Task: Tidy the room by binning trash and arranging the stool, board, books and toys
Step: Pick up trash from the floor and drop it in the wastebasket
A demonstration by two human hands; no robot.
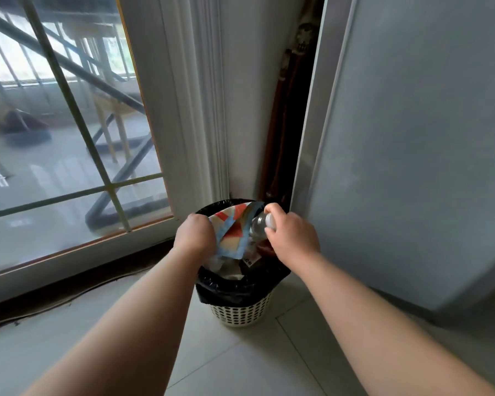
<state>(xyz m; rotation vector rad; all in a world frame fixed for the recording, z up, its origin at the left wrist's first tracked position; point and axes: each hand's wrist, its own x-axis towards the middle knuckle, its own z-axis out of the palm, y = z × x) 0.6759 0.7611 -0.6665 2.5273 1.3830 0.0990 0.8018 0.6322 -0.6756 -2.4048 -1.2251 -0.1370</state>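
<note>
This is the trash-binning step, caught right at the drop. Both arms reach down over the bin (240,312), a white perforated basket with a black liner (226,290) folded over its rim. The left hand (195,234) grips a crumpled paper wrapper (232,230), blue-edged with red and cream patches, which hangs over the bin's mouth. The right hand (293,234) has its fingers (272,208) curled round the capped end of a clear plastic bottle (259,222), whose body points down into the opening. Other rubbish already lies inside, close to the rim, so I'd judge the next move is simply to loosen both grips and let the two pieces fall, perhaps pressing them down so nothing slides back out. The stool, board, books and toys are nowhere in sight from here. The bin stands on a pale tiled floor (240,361) in a corner, with a glass door (69,167) and its white frame to the left and a large grey panel (412,152) to the right. Some brown poles (283,124) lean in the dark gap behind the bin.
</note>
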